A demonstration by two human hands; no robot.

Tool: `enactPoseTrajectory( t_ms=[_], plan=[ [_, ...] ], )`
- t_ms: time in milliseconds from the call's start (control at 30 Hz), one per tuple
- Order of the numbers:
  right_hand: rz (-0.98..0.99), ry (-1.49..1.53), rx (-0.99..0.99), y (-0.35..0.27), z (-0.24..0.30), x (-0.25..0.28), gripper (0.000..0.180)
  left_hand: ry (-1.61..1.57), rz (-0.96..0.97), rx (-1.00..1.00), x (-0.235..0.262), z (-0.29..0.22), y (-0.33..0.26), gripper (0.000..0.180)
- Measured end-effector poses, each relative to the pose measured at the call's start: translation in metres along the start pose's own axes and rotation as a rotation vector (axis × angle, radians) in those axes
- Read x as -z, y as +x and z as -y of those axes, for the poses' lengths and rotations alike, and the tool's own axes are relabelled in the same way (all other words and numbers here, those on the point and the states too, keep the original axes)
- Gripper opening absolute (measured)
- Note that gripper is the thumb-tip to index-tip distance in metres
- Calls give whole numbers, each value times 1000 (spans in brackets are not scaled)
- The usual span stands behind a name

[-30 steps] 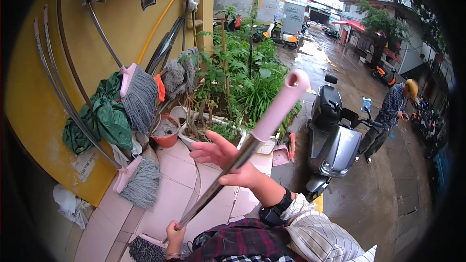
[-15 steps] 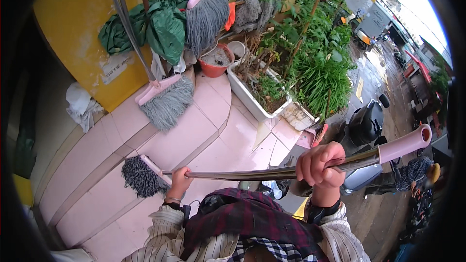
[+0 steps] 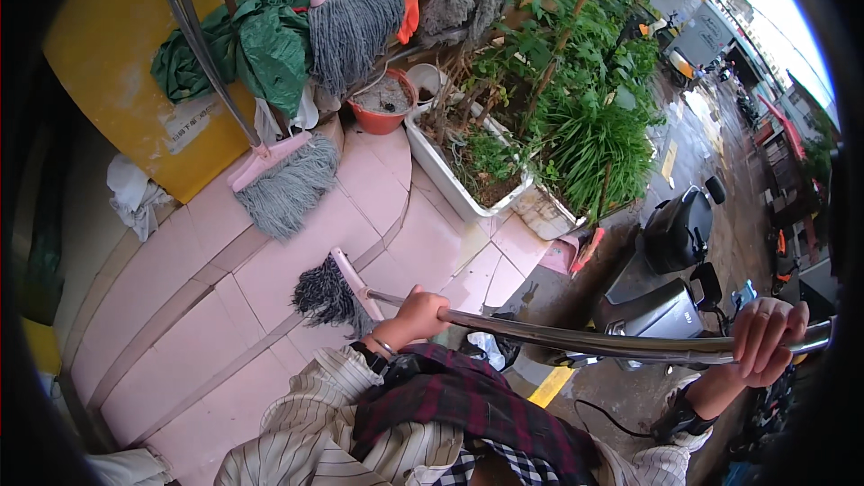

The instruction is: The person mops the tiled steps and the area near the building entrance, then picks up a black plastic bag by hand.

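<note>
A mop (image 3: 326, 295) with dark grey strands and a pink head rests on the pink tiled steps. Its shiny metal pole (image 3: 585, 337) crosses in front of me to the right and looks bent through the fisheye. My left hand (image 3: 418, 317) is wrapped round the pole close to the mop head. Far to the right, my right hand (image 3: 763, 340) is closed round the upper part of the same pole. The pole's top end reaches the picture's dark rim and its tip is out of sight.
Two grey mops (image 3: 292, 184) (image 3: 355, 31) lean near a yellow wall (image 3: 99, 72). Beside them are green cloth (image 3: 274, 54), a red bucket (image 3: 381, 121) and a white planter (image 3: 445, 166). Parked scooters (image 3: 652, 310) stand right of the tiled steps (image 3: 189, 342), by a wet street.
Both hands and the mop have moved to the right; the mop head slid along the steps. My right hand holds farther out, and the pink handle end has left the picture.
</note>
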State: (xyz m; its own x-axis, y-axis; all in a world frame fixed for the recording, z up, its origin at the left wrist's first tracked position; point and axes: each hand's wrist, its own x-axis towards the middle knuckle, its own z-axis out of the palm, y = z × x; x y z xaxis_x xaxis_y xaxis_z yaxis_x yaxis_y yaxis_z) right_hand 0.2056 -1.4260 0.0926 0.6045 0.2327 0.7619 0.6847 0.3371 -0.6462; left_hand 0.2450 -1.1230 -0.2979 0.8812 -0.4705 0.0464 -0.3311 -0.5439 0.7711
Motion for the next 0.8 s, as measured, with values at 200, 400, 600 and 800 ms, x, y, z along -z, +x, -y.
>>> enactPoseTrajectory(
  t_ms=[200, 400, 600, 800],
  plan=[
    [254, -200, -24, 9, 56, 20, 20, -15, -79, -177, 1, -34, 102, 14],
    [-271, -453, -102, -17, -11, 14, 39, 8, -105, -82, -27, 4, 193, 16],
    [-273, -434, -220, -5, -81, 13, 66, -82, -250, -65, -59, 38, 214, 16],
    [-335, -375, -79, 51, -84, 47, 32, -175, -273, 48, -62, 28, 226, 15]
  ],
)
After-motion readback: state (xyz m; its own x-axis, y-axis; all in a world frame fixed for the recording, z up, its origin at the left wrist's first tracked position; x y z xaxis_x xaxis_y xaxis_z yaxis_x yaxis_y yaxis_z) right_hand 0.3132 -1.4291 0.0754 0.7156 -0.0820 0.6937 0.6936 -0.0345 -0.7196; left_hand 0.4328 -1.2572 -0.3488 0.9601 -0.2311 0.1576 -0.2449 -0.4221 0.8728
